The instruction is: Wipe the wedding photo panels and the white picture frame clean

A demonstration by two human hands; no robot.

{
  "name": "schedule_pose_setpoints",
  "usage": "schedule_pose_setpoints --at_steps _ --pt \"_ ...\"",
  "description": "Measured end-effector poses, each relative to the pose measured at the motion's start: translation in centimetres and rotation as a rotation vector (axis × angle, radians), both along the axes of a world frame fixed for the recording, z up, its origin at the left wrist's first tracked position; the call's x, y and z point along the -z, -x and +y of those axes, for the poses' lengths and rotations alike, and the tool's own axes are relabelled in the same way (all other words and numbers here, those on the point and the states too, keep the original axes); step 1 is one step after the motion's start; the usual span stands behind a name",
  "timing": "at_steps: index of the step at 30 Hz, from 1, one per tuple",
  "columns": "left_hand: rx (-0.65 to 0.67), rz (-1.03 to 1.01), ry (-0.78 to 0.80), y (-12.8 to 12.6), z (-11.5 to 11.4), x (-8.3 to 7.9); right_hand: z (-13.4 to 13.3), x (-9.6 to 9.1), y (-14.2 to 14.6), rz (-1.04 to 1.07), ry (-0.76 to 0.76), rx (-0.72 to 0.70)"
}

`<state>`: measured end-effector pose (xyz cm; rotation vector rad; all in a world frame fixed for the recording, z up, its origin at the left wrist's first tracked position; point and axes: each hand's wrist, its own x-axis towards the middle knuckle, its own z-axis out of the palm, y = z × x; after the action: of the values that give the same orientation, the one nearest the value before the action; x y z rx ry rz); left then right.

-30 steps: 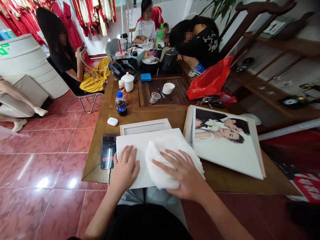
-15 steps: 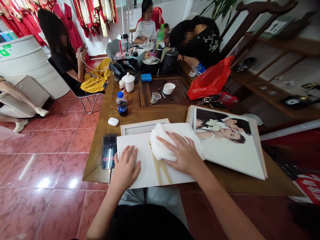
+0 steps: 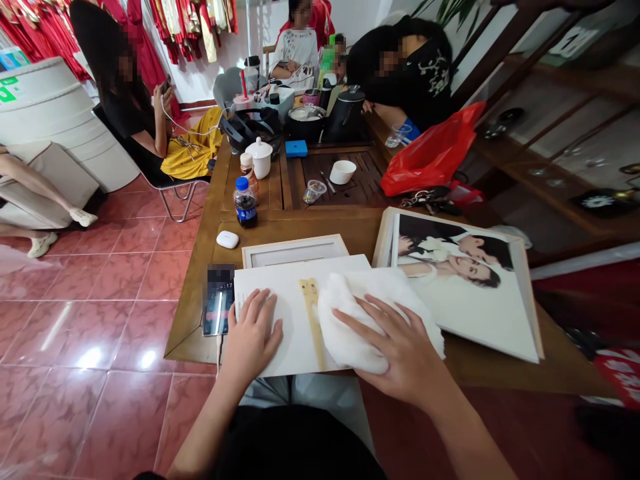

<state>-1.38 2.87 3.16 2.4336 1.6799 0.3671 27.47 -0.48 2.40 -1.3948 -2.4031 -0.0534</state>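
Looking down at the wooden surface [image 3: 193, 313], I have my phone [image 3: 219, 300] just left of my open left grip [image 3: 251, 335], which lies flat on a white board [image 3: 280, 320]; my open right grip [image 3: 400, 350] rests spread on a white cloth [image 3: 355, 327] on that board, beside a wedding photo panel [image 3: 465, 280].

Reference point: the wooden tea table [image 3: 193, 300]. The floor beyond its left edge is laid in glossy red marbled tile [image 3: 100, 413], showing bright reflected spots of light. Past the table's far end stands a white wall [image 3: 360, 33], with red garments [image 3: 185, 27] hung along it. Left of the table sits a round white drum-shaped counter [image 3: 45, 127]. Right of the table, wooden shelving [image 3: 550, 170] runs along a slanted frame, with a leafy plant [image 3: 447, 10] beyond the table's far right corner.
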Motion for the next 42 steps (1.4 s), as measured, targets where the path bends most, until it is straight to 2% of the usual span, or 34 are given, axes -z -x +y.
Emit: schedule_pose_setpoints --at_steps 3,5,12,16,21,29,32,36,42 --pt "0.010 0.002 0.007 0.1 0.0 0.1 -0.8 -0.1 -0.5 0.012 -0.006 -0.014" --pt "0.016 0.001 0.009 0.1 0.1 0.2 -0.3 -0.1 -0.6 0.009 -0.001 0.005" --pt "0.026 0.003 0.007 0.2 0.1 0.3 5.4 0.1 1.4 0.008 0.075 0.046" --pt "0.023 0.016 0.004 0.1 0.1 0.2 7.2 -0.5 3.5 0.022 0.115 -0.024" --pt "0.017 0.018 -0.029 0.1 0.0 0.4 5.8 -0.8 4.3 0.032 0.134 -0.124" --pt "0.011 0.020 -0.014 0.0 0.0 0.2 -0.2 -0.5 3.0 0.007 0.074 -0.243" --pt "0.012 0.022 -0.003 -0.1 0.0 0.1 -1.4 -0.4 2.5 -0.007 0.048 -0.260" --pt "0.016 0.022 0.018 -0.1 0.0 0.0 -0.2 -0.1 2.0 -0.010 0.045 -0.201" --pt "0.005 -0.003 0.044 0.0 0.1 0.0 4.6 0.4 1.4 -0.048 0.053 -0.008"
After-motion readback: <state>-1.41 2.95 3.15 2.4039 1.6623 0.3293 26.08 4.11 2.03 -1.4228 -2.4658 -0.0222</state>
